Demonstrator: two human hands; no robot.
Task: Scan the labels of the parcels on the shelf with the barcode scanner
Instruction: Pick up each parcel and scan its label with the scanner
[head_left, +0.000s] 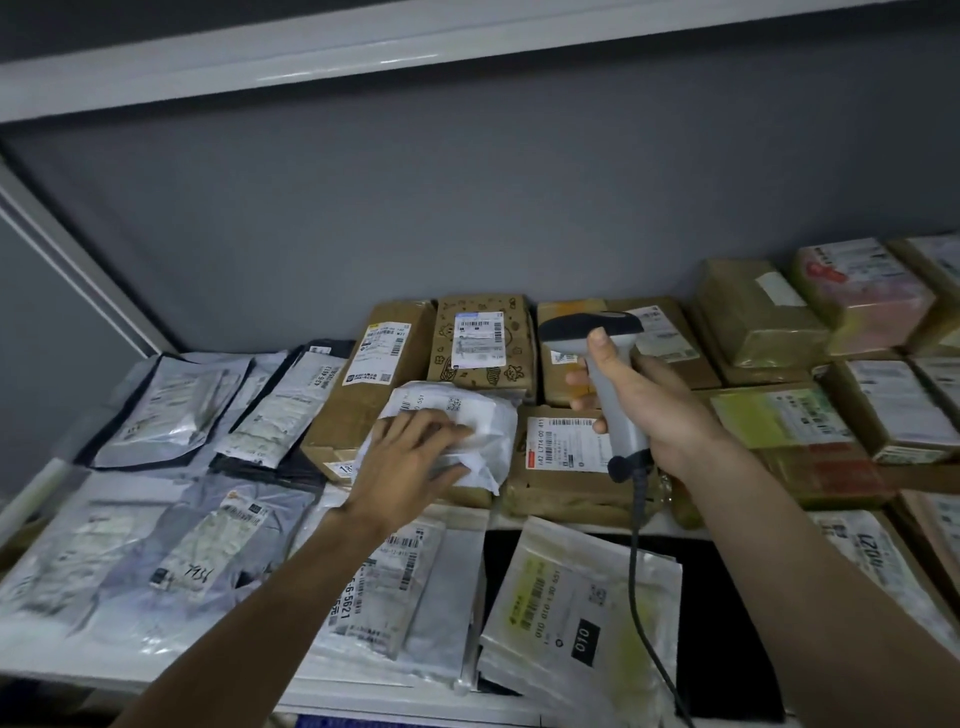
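Barcode scanner (608, 374) is gripped by right hand (649, 405); white soft parcel (467, 415) is pressed under flat left hand (410, 452).

Left hand (410, 452) hides part of the white parcel (467, 415) label. Scanner (602, 358) cable runs off the bottom edge. Far-right boxes (930, 270) cut off, print blurred.

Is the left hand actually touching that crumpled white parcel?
Touching: the head view shows the left hand lying flat on the crumpled white plastic parcel, fingers spread over its label.
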